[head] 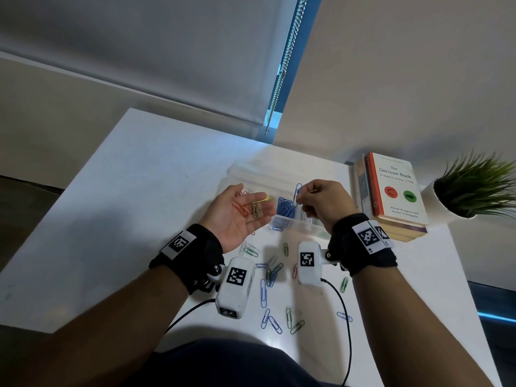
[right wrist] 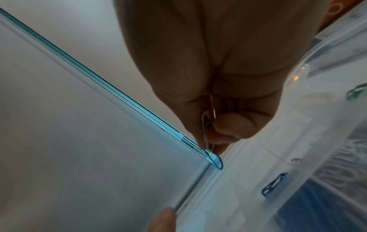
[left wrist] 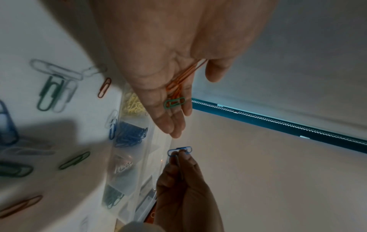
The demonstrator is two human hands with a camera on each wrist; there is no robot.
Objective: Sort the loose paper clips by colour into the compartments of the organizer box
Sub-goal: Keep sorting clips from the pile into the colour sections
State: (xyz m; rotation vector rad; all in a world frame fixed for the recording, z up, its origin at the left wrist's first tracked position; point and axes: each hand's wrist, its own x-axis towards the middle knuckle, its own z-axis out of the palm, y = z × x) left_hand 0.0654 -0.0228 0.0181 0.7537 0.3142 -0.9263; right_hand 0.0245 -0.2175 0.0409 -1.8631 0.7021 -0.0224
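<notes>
My left hand point(head: 251, 208) is held palm up and open over the left end of the clear organizer box point(head: 296, 223). Several orange clips point(left wrist: 177, 85) and one green clip point(left wrist: 174, 102) lie on its palm and fingers. My right hand point(head: 303, 198) pinches a blue paper clip point(head: 298, 191) between thumb and fingertips, just above the compartment of blue clips point(head: 286, 209). In the left wrist view the box point(left wrist: 158, 150) also holds yellow clips point(left wrist: 133, 103), pale clips point(left wrist: 123, 166) and green clips point(left wrist: 112, 197) in separate compartments. The pinched blue clip's tip point(right wrist: 217, 161) pokes out below my fingers.
Loose blue, green, red and white clips point(head: 272, 275) are scattered on the white table point(head: 125, 205) between my wrists and the box. A stack of books point(head: 391, 191) and a potted plant point(head: 472, 188) stand right of the box. Cables trail from both wrist cameras.
</notes>
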